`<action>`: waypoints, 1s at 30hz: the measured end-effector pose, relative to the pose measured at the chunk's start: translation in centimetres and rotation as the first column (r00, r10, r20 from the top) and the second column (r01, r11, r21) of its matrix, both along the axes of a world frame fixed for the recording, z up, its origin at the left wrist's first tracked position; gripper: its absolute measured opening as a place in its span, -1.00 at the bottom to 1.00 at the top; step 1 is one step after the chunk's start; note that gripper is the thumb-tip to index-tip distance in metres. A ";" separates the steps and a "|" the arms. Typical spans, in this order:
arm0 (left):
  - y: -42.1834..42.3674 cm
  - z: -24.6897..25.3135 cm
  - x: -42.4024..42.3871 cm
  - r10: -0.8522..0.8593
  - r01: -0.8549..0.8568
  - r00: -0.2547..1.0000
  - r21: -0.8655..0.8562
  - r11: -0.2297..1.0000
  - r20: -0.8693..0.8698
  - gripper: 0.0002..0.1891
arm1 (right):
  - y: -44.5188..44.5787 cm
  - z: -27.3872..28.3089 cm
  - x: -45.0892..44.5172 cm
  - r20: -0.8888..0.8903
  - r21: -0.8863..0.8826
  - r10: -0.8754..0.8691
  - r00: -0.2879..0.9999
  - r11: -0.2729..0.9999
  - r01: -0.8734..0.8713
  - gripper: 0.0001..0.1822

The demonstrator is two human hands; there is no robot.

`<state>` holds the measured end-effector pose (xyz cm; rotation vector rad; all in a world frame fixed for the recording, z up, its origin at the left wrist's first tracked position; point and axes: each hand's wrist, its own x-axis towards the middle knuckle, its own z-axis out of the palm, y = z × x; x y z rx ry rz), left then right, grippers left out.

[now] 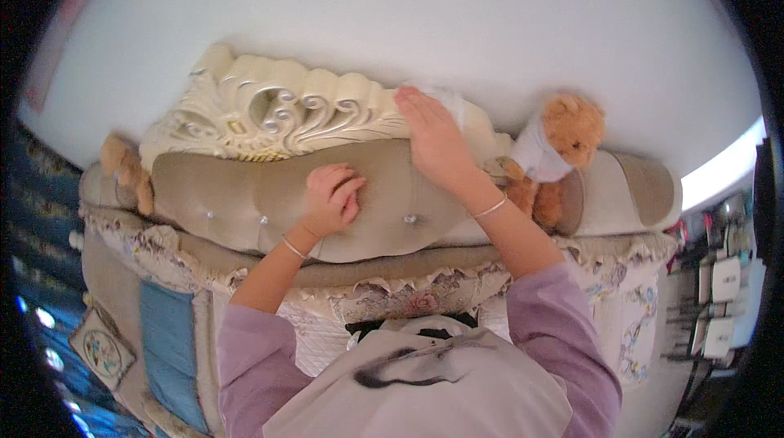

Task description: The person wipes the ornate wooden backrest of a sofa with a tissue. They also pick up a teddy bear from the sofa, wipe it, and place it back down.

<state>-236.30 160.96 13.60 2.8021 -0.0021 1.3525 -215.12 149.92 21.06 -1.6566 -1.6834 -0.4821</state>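
My right hand (432,141) lies flat over the top of a cream carved sofa backrest frame (318,104), its fingers extended over a thin white cloth or tissue (450,101). Whether the hand grips the cloth or only presses on it cannot be told. Over the tufted beige upholstery (373,217), my left hand (335,196) hovers or rests with loosely curled fingers and nothing visible in it. To the right of my right forearm sits a brown teddy bear (572,132) with a white cloth around its neck and chest.
Another brown plush toy (125,165) sits at the backrest's left end. A ruffled floral cover (422,300) runs along below the backrest. Lower left are a blue cloth (168,346) and a small patterned cushion (103,347). A pale wall (429,15) rises behind; dark curtains (46,224) hang left.
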 end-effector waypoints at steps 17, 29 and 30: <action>0.2 -0.1 -0.4 -0.049 0.048 0.999 -0.045 0.998 -0.003 -0.60 | -4.4 1.5 4.3 0.159 -0.344 0.182 0.970 0.932 -0.118 -0.49; 0.6 -0.6 -0.3 -0.052 0.054 0.998 -0.058 0.997 0.040 -0.58 | 0.4 3.0 2.8 0.073 -0.393 0.252 0.965 0.897 -0.204 -0.38; 0.5 -0.6 -0.2 -0.046 0.048 0.998 -0.063 0.997 0.035 -0.58 | 0.3 3.0 2.6 0.090 -0.381 0.252 0.964 0.902 -0.200 -0.38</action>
